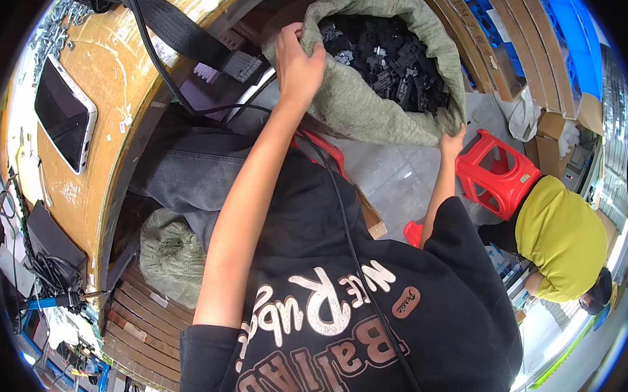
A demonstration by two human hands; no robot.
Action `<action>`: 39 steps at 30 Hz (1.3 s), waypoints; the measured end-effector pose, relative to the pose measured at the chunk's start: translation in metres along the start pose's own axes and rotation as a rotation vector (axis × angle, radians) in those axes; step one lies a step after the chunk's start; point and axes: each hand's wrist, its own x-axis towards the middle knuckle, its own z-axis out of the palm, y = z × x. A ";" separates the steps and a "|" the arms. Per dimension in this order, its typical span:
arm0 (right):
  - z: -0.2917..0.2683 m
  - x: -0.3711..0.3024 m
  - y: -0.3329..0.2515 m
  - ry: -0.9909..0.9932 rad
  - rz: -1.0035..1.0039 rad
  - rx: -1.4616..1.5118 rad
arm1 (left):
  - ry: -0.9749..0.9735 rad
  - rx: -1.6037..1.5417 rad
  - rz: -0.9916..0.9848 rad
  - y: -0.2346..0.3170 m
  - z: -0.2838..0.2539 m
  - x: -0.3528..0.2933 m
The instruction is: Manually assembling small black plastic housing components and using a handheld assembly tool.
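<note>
A grey-green woven sack (366, 113) stands in front of me with its mouth wide and its rim rolled outward. Inside lies a heap of small black and grey plastic parts (392, 59). On the left of the mouth, my left hand (300, 69) grips the sack's rim, thumb on the inner side. My right hand (452, 142) holds the sack's near right edge, its fingers partly hidden by the cloth.
To my left, a worktable (112, 72) bears a phone (65, 112). A second sack (169, 251) sits below it. A red plastic stool (499, 174) stands at right, near a person in a yellow top (564, 237). Stacked flattened cardboard (524, 40) lies beyond the sack.
</note>
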 end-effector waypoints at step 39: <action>-0.029 0.049 -0.036 0.354 -0.311 0.405 | -0.633 0.362 0.613 0.033 -0.047 -0.081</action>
